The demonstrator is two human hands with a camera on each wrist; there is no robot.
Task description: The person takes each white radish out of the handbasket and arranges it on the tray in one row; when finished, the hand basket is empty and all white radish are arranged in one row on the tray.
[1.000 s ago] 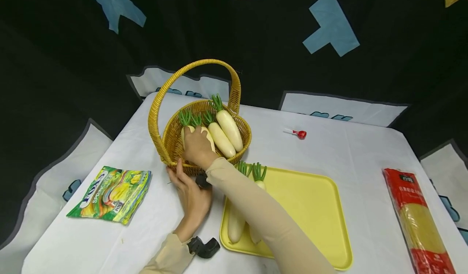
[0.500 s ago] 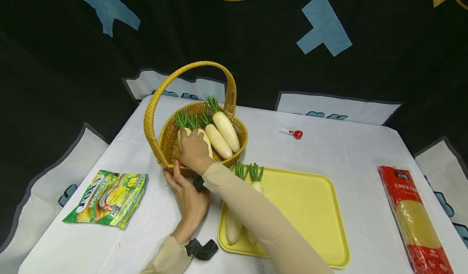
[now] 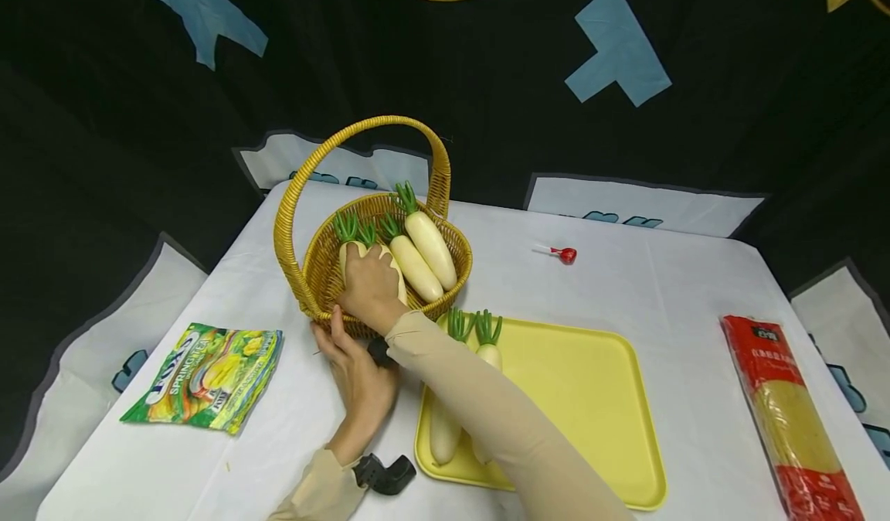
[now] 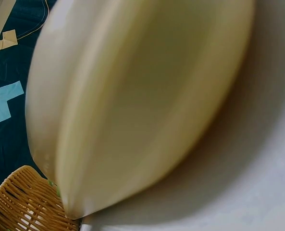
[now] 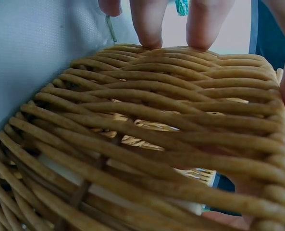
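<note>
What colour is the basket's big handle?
Golden yellow-brown; the head view shows the handle best.

R grip (image 3: 371,285) on wht radishes (image 3: 401,283) in bskt (image 3: 319,270), L grip (image 3: 362,376) outside

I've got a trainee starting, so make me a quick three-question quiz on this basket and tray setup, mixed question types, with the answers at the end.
1. Count: how many white radishes can be seen on the yellow tray?

2. Multiple choice: which hand reaches inside the wicker basket?
a) the left
b) the right
c) both

3. True or false: the red lollipop lies on the white tablecloth, apart from the tray.

Key:
1. Two, both partly covered by the forearm in the head view.
2. b: the right hand is in among the radishes, while the left hand touches the basket's outside.
3. True.
</note>
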